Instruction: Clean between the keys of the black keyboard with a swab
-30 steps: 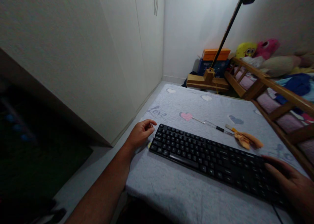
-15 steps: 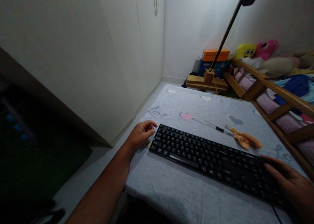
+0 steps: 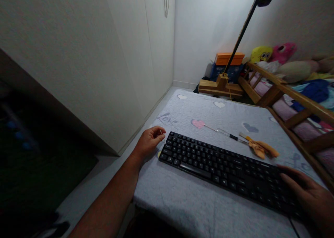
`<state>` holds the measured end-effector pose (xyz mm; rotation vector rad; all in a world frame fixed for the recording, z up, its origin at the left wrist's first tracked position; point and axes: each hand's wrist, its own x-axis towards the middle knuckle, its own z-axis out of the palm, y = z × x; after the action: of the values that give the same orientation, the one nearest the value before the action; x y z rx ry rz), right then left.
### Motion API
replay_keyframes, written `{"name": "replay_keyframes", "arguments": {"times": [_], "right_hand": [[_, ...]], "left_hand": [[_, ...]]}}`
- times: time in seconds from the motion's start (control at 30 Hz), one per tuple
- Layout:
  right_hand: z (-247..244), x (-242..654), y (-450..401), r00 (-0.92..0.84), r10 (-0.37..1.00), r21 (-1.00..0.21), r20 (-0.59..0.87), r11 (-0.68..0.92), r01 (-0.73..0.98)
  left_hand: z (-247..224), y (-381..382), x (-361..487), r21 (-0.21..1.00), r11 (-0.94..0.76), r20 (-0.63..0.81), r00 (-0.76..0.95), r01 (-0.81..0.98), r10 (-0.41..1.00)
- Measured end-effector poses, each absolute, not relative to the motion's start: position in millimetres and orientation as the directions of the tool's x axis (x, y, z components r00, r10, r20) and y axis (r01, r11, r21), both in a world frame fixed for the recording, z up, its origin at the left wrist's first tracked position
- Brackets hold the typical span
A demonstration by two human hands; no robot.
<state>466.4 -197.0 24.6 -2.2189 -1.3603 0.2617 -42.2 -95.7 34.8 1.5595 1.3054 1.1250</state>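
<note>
A black keyboard (image 3: 224,168) lies at a slant across the cloth-covered table. At its left end, my left hand (image 3: 150,142) pinches a thin white stick (image 3: 162,136), which looks like a cotton swab. The stick's lower tip is at the keyboard's left edge; whether it touches is too small to tell. My right hand (image 3: 310,193) grips the keyboard's right end, thumb over the top, with some fingers hidden. Behind the keyboard lie a thin metal tool with a black sleeve (image 3: 233,137), another thin white stick (image 3: 210,128), a flat brush (image 3: 245,136) and a crumpled orange cloth (image 3: 257,149).
The table wears a pale blue cover (image 3: 182,193) with hearts on it. A white wardrobe (image 3: 125,57) stands to the left. Along the right runs a wooden bed rail (image 3: 294,92). A wooden stand (image 3: 220,87) with a pole and stacked boxes (image 3: 227,66) is beyond the table.
My left hand has shifted slightly up and left, and the stick in it now shows more clearly, tilted towards the keyboard. My right hand and the keyboard stay nearly still.
</note>
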Motion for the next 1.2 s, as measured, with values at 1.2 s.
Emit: {"name": "replay_keyframes", "arguments": {"times": [1.2], "right_hand": [[27, 465, -195, 0.536, 0.844, -0.607, -0.010, -0.431, 0.668]], "left_hand": [[38, -99, -40, 0.943, -0.151, 0.124, 0.107, 0.295, 0.986]]}}
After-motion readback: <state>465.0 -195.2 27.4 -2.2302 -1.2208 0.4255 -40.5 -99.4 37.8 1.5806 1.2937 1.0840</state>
